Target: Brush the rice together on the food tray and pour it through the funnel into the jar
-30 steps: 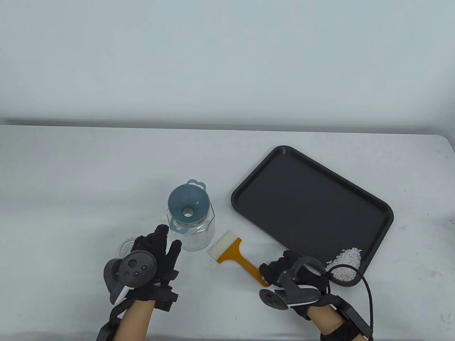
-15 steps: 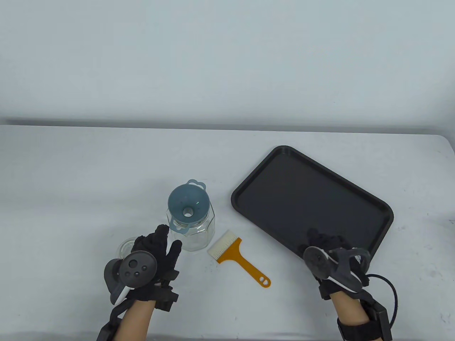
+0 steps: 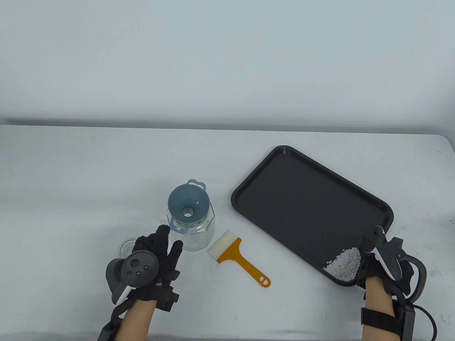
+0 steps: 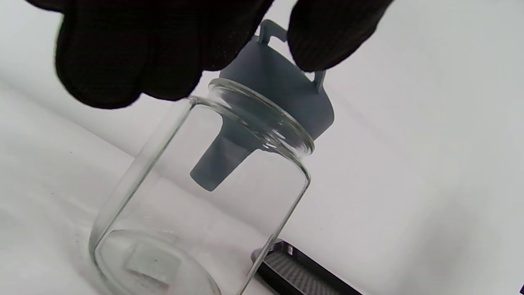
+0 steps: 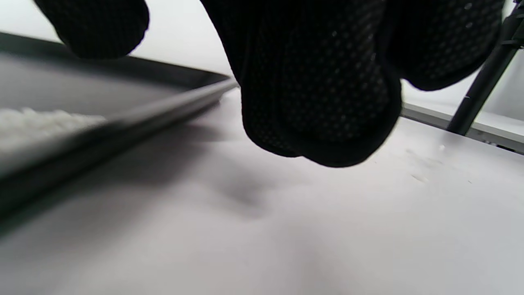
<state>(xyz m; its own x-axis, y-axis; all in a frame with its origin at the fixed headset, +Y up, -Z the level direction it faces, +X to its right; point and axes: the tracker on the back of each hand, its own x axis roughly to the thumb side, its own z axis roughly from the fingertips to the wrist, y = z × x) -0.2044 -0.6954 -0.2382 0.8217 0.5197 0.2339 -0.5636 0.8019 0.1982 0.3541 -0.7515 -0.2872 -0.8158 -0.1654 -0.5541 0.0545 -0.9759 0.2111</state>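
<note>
Table view: rice (image 3: 343,265) already gathered in one white, grainy heap in the 5 o'clock corner of the food tray (image 3: 284,170), a flat black rounded rectangle with a low raised rim, lying at an angle on the pale table (image 3: 71,177). Brushing judged finished; pouring not yet begun, nothing seen in the jar. Brush (image 3: 236,258) set down between jar and tray, flat orange handle with a hanging hole, pale bristle strip toward 10 o'clock. Faceted clear glass jar (image 3: 193,231) standing at 9 o'clock of the tray, blue-grey funnel (image 3: 187,206) seated in its mouth. Left hand (image 3: 156,259) just beside the jar at its 7 o'clock, fingers straight and spread, contact with the glass not clear. Right hand (image 3: 382,263) at the tray's rice corner, mostly hidden by its tracker; grip cannot be told.

Left wrist view: smooth transparent jar wall, thick rounded lip, matte funnel spout hanging inside; black knit fingertips (image 4: 123,61) apart, holding nothing.

Right wrist view: dotted-grip glove fingers (image 5: 319,94) hanging over bare table beside the tray's rim, apparently not closed on it; rice blurred at 9 o'clock
</note>
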